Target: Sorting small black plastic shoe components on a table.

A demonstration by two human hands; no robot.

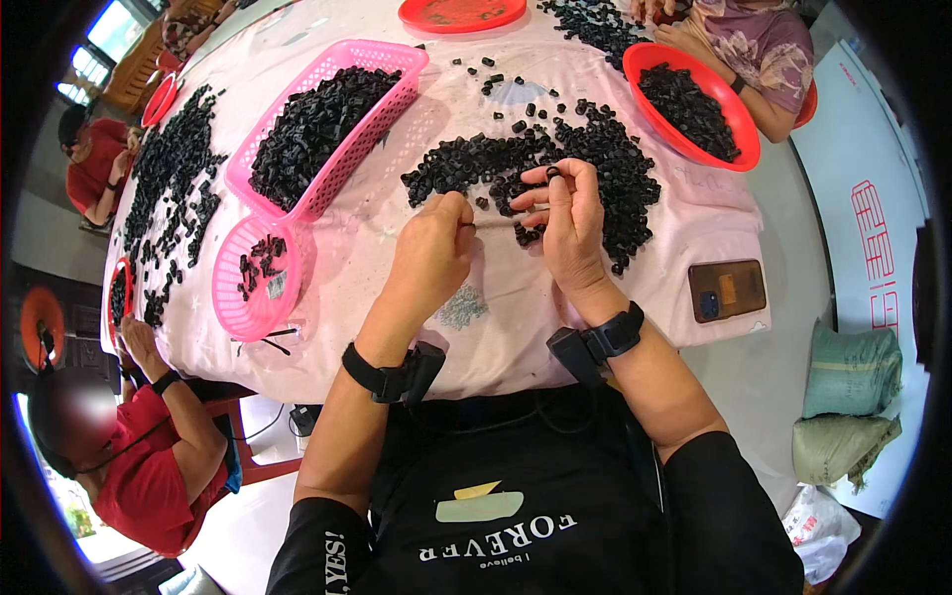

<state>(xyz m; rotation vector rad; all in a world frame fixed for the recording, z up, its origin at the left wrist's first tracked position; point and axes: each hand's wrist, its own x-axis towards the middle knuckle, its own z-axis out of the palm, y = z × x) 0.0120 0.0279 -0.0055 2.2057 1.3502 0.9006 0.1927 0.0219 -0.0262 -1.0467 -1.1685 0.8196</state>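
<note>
My left hand (433, 248) is closed at the near edge of a pile of small black cylindrical pieces (620, 183). A bit of something dark shows by its curled fingers, but I cannot make out what it holds. To its right, my right hand (571, 223) is raised over the pile, palm partly turned up. Between its thumb and index fingertip it pinches a small black ring-like piece (553, 173), while the other fingers stretch out to the left. Both wrists wear black straps with box-shaped devices.
Left of the pile stands a long pink basket (372, 134) of black pieces, with a round pink basket (230, 322) nearer me. Glasses (266, 341) lie beside it. A red plate (751, 149) of pieces and a phone (728, 290) are at right. Several people sit around the table.
</note>
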